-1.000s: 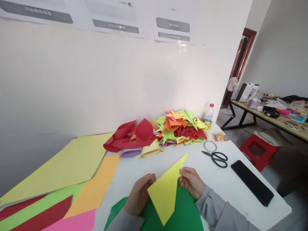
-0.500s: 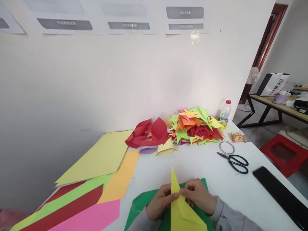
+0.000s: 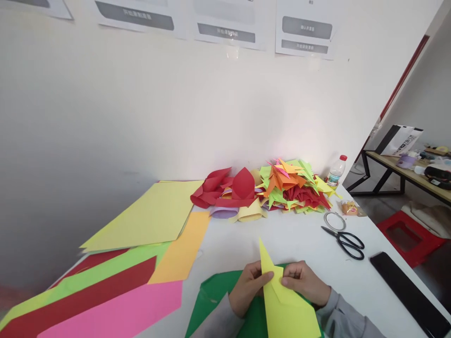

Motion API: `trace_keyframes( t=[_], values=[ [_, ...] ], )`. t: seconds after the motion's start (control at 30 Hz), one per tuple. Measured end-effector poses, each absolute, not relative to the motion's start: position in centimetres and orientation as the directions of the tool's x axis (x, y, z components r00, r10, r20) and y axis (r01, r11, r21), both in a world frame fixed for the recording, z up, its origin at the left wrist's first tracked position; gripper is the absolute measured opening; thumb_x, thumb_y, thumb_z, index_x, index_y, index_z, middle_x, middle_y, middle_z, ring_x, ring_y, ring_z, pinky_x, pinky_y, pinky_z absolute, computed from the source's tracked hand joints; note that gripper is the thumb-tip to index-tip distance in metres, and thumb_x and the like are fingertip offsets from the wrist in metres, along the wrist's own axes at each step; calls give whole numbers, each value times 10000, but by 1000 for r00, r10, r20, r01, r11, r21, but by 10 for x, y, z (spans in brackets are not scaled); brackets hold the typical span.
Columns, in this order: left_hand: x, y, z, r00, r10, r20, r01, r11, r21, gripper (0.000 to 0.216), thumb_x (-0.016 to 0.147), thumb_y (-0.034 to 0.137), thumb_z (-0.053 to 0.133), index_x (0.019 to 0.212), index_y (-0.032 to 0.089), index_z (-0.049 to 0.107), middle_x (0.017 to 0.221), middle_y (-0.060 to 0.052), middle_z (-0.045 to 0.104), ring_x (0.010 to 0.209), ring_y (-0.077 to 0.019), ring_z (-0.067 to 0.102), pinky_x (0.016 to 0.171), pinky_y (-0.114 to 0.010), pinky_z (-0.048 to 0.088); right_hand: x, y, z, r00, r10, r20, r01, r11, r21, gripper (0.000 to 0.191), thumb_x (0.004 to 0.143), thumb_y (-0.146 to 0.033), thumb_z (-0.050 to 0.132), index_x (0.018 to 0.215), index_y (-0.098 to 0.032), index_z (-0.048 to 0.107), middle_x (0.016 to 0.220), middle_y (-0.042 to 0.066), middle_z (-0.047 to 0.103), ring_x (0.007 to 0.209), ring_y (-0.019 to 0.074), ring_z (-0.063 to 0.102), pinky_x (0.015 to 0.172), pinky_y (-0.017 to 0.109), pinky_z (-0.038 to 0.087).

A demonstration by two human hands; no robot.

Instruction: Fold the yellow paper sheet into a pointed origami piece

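A folded sheet of yellow paper [image 3: 287, 312] with a tall pointed tip stands between my hands, near the front of the table. My left hand [image 3: 249, 287] grips its left edge, thumb across the front and fingers behind. Opposite, my right hand [image 3: 306, 284] pinches a raised flap on the right side between thumb and fingers. Beneath both hands lies a green sheet [image 3: 220, 293], partly covered by my forearms and the yellow paper. The paper's lower end runs out of the picture.
Coloured paper sheets [image 3: 148, 218] are stacked on the left. Folded paper pieces [image 3: 294, 185] are piled at the back, beside a bottle [image 3: 336, 171]. To the right lie a tape roll [image 3: 334, 220], black scissors [image 3: 347, 241], a wrapped snack [image 3: 350, 208] and a long black object [image 3: 408, 291].
A flap on the yellow paper's right side now stands out further, held by my right hand. The view has shifted and tilted slightly.
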State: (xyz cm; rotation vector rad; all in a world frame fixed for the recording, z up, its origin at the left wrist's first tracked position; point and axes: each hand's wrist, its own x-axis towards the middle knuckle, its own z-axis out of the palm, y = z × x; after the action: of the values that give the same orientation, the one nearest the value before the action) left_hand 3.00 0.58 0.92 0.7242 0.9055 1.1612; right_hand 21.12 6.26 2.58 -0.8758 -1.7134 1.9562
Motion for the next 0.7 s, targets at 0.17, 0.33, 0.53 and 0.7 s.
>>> trace_keyframes(
  t=[0.17, 0.33, 0.53, 0.7],
  values=[
    [37, 14, 9, 146, 965, -219, -406, 260, 876, 489, 559, 515, 861, 805, 115, 724, 675, -58, 699, 552, -158, 598, 504, -261, 465, 220, 70, 24, -746, 629, -218, 65, -257, -964, 484, 605, -555, 824, 645, -139, 580, 561, -33, 566, 487, 70, 463, 491, 210, 318],
    [44, 21, 16, 102, 977, -190, -454, 215, 865, 477, 576, 493, 859, 844, 117, 741, 689, -63, 707, 606, -181, 631, 580, -303, 521, 220, 76, 21, -665, 708, -237, 9, -311, -950, 505, 543, -547, 856, 663, -131, 597, 608, -18, 619, 490, 77, 508, 501, 214, 356],
    [44, 21, 22, 45, 982, -184, -461, 183, 868, 508, 595, 469, 855, 954, 126, 747, 778, -85, 729, 638, -191, 647, 592, -307, 536, 219, 76, 23, -674, 702, -229, -17, -325, -946, 479, 553, -527, 858, 659, -133, 606, 607, -24, 632, 507, 80, 525, 518, 216, 370],
    [40, 18, 21, 74, 980, -187, -440, 200, 875, 533, 630, 463, 833, 1030, 125, 735, 838, -106, 735, 668, -205, 660, 584, -314, 553, 221, 78, 23, -671, 700, -244, -29, -354, -935, 465, 538, -492, 876, 642, -124, 612, 586, -7, 641, 481, 90, 533, 494, 221, 365]
  ],
)
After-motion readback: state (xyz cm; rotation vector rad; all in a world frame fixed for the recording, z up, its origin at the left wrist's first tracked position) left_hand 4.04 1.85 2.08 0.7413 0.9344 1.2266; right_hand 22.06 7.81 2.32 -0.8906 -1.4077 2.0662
